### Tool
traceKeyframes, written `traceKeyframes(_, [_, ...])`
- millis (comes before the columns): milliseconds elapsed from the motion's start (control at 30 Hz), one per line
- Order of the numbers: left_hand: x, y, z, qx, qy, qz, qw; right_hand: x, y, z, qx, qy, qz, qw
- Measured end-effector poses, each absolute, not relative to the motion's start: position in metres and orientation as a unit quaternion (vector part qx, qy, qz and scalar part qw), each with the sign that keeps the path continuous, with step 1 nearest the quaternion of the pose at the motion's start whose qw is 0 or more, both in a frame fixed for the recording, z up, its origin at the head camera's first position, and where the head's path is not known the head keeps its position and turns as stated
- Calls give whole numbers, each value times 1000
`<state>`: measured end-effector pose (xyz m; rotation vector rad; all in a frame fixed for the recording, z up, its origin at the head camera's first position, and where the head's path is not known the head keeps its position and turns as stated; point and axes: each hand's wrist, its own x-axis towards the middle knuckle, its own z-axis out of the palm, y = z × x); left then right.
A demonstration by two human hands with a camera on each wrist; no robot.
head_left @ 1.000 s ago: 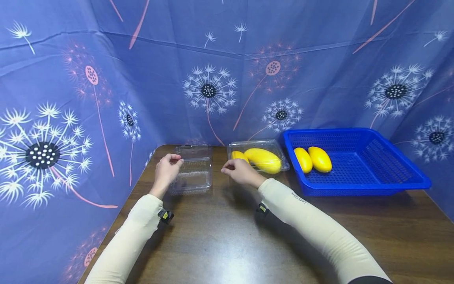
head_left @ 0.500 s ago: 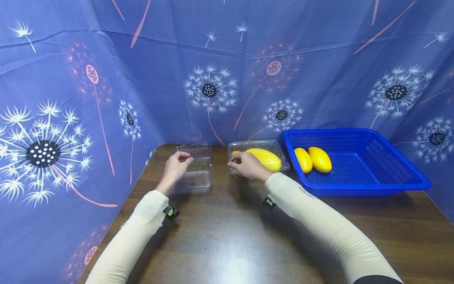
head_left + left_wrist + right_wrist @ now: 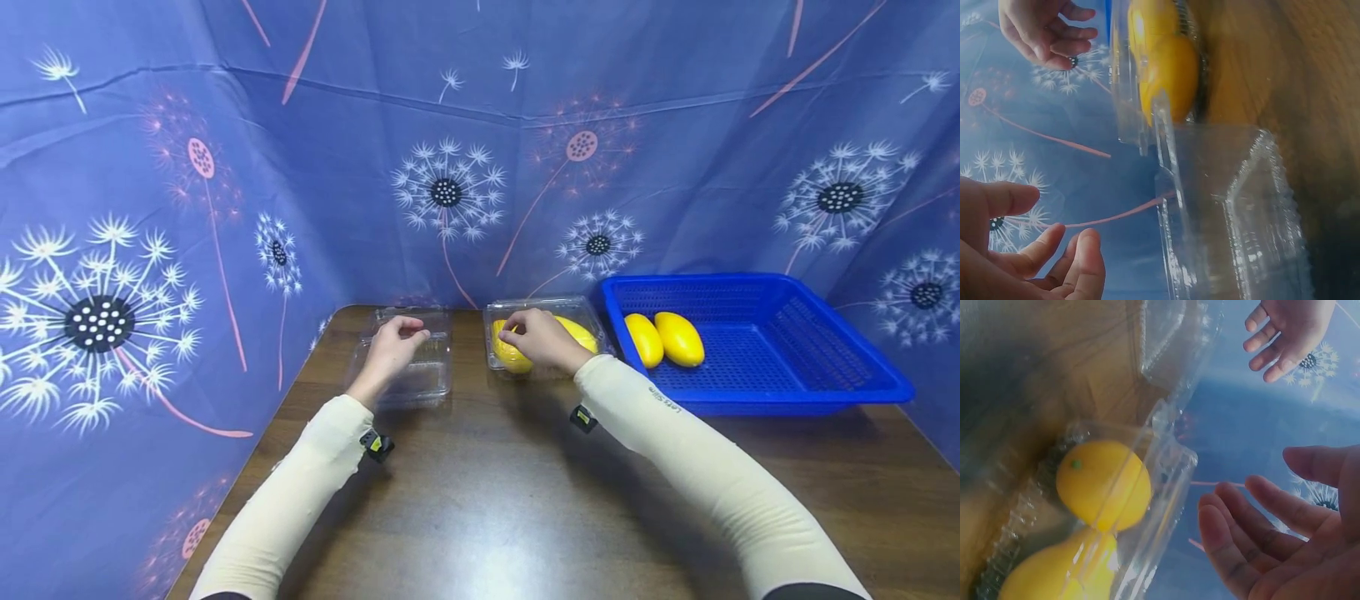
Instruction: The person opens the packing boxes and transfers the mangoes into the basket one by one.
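My left hand [image 3: 392,348] hovers over a clear plastic clamshell container [image 3: 429,379] with its lid folded back. In the left wrist view its fingers are loosely bent, thumb apart, with nothing between them. Above the second clear container [image 3: 489,335], which has its lid down, my right hand [image 3: 546,337] hangs with relaxed fingers, likewise holding nothing. Inside that container lie two yellow mangoes; the left mango [image 3: 512,356] shows beside the fingers, and the larger mango [image 3: 579,333] is partly hidden by the hand. A green stem spot marks the rounder mango [image 3: 1102,484] in the right wrist view.
A blue perforated plastic basket [image 3: 772,400] stands on the right of the brown wooden table [image 3: 465,483], two more yellow mangoes [image 3: 679,339] at its left end. Behind the containers hangs a blue dandelion-print cloth [image 3: 337,183], which also runs along the left side.
Both hands have moved rightward: the left from the open container's left edge to above it, the right from the lidded container's left corner to over its middle. Containers and mangoes stay put.
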<state>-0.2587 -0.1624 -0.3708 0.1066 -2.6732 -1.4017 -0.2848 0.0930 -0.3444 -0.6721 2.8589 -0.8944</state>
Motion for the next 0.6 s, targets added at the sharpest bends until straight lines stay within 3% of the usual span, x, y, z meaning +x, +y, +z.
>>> traceKeyframes(600, [-270,-126,-374,27,-870,-491,32,-302,122,-337,-163,951,-261,23])
